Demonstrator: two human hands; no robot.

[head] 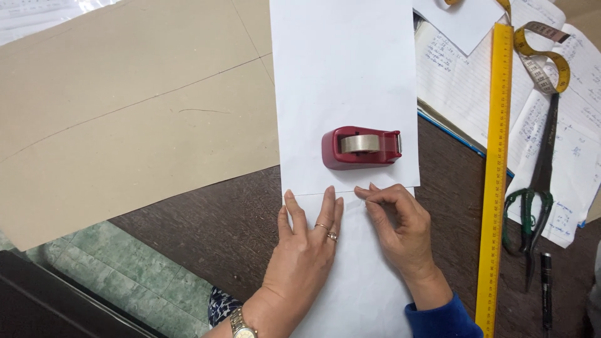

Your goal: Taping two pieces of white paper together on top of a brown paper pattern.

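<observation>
Centrally, a dark wooden table point(225, 219) carries all items. A large brown paper sheet point(125, 112) covers its 10 o'clock area. Two white paper sheets meet at a seam near frame centre: the upper white sheet point(344, 69) runs toward 12 o'clock, the lower white sheet point(357, 281) toward 6 o'clock. An open notebook point(451, 81) lies at 2 o'clock, partly under a long yellow ruler point(494, 175) that runs from 1 o'clock to 5 o'clock. Green-handled scissors point(538, 188) lie just right of the ruler; a yellow tape measure point(544, 56) curls above them.

The left hand point(307, 244) rests flat and open, fingers extended, pressing the lower sheet at the seam. The right hand point(400, 225) is partly curled, its fingertips point(366, 193) pinched together at the seam edge; whether they grip tape cannot be told. A red tape dispenser point(361, 148) stands on the upper sheet at 12 o'clock from the hands, near but apart from them.
</observation>
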